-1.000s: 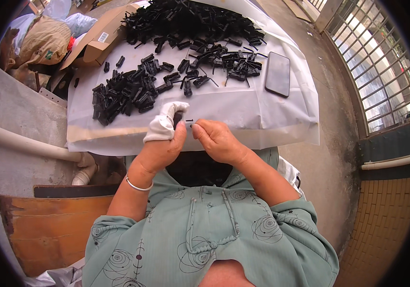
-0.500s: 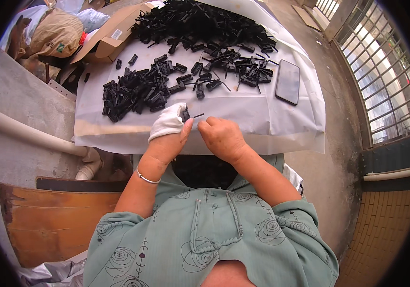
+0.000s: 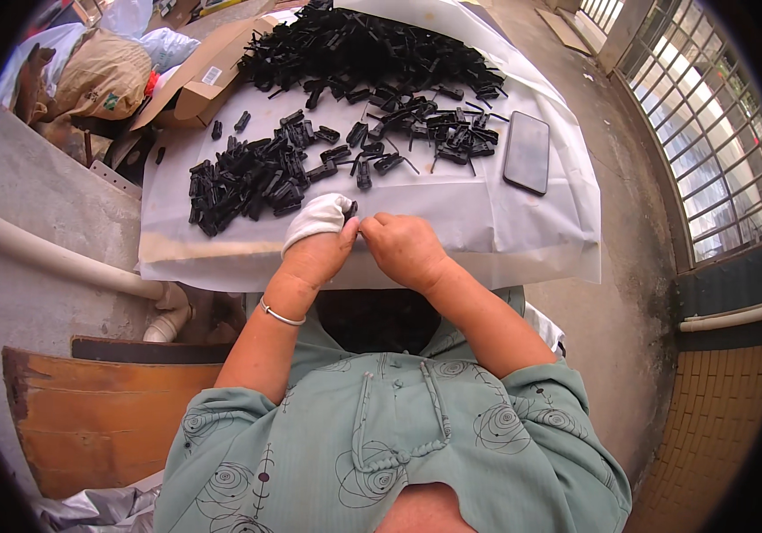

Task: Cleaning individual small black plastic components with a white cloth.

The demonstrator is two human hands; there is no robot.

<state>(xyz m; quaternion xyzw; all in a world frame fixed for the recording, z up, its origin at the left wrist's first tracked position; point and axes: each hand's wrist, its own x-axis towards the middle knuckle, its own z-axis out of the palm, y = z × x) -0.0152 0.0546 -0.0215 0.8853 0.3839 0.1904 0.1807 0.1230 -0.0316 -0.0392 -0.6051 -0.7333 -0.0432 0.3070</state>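
My left hand (image 3: 317,238), in a white glove that leaves the thumb bare, is closed on a small black plastic part (image 3: 351,210). Only a bit of that part shows between its thumb and fingers. My bare right hand (image 3: 403,249) meets it from the right in a pinch, thumb and forefinger right beside the left thumb. What the right fingertips grip is hidden. Both hands are over the near edge of the sheet-covered table (image 3: 487,233). Beyond them lies a pile of similar black plastic parts (image 3: 252,178), some loose ones (image 3: 388,163) with thin stems sticking out.
A large heap of black parts (image 3: 363,53) covers the table's far end, with a smaller cluster (image 3: 456,133) in front. A dark phone (image 3: 526,153) lies at the right. At the far left stands an open cardboard box (image 3: 207,75); a white pipe (image 3: 61,251) runs along the left wall.
My right hand has come left and closed in against the left fingers. The thin stem that stuck out from the held part no longer shows. The view has shifted slightly.
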